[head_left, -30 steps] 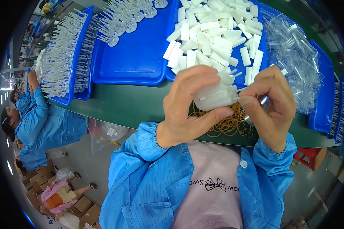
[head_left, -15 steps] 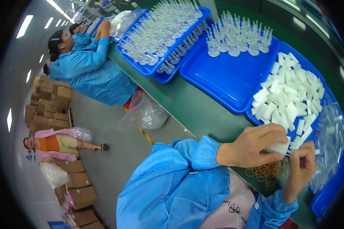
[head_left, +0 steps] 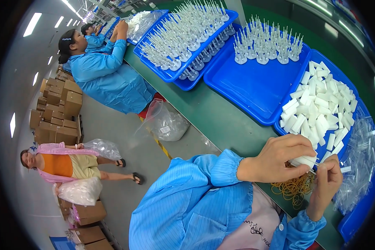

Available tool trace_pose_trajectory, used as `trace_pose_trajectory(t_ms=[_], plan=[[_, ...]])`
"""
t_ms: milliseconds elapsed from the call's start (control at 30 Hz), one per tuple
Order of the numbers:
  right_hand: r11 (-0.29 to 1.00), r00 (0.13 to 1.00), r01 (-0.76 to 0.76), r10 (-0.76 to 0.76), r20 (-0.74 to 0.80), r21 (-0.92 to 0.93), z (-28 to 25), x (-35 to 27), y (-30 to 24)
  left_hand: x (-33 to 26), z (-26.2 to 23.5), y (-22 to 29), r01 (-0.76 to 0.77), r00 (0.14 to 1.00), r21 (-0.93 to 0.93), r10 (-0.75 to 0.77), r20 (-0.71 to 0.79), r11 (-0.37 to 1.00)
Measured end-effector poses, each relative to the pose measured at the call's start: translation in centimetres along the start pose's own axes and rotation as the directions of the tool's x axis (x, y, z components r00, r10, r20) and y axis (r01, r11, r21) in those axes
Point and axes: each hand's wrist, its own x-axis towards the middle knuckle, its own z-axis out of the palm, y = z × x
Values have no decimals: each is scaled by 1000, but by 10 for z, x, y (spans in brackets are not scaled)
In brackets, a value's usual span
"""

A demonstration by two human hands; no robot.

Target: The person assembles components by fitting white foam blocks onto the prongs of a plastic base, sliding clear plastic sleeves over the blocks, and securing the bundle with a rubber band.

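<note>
My left hand [head_left: 275, 158] is closed round a white plastic piece [head_left: 303, 161] with a rounded body. Close beside it, my right hand [head_left: 326, 181] pinches with thumb and forefinger at a thin pale stick or tube by that piece's end; its exact kind is too small to tell. Just beyond both hands, a blue tray [head_left: 281, 130] carries a heap of short white foam-like blocks [head_left: 321, 100]. A tangle of tan rubber bands [head_left: 295, 188] lies on the green table under my hands.
Right of my hands, clear plastic strips [head_left: 354, 166] are heaped by a blue tray [head_left: 354, 227]. Further off, a blue tray [head_left: 246, 93] holds upright clear stemmed parts [head_left: 268, 43]; more fill stacked trays [head_left: 171, 77]. Co-workers in blue sit left; a person in pink [head_left: 66, 164] carries bags.
My hands stay close together at the white piece, the right fingers shifting slightly towards it. The view has moved a little. The person in pink has come nearer.
</note>
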Motion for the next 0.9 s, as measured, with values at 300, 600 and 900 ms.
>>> trace_pose_trajectory(t_ms=[300, 600, 900], plan=[[999, 999, 26, -27, -23, -32, 1, -8, 2, -3, -2, 6, -10, 999, 135, 4, 40, 991], [976, 965, 75, -20, -261, 204, -17, 3, -4, 13, -6, -7, 87, 988, -31, -82, 128, 996], [932, 942, 306, -266, -205, 193, -16, 0, 3, 8, 7, -5, 176, 976, -126, -156, 152, 976]])
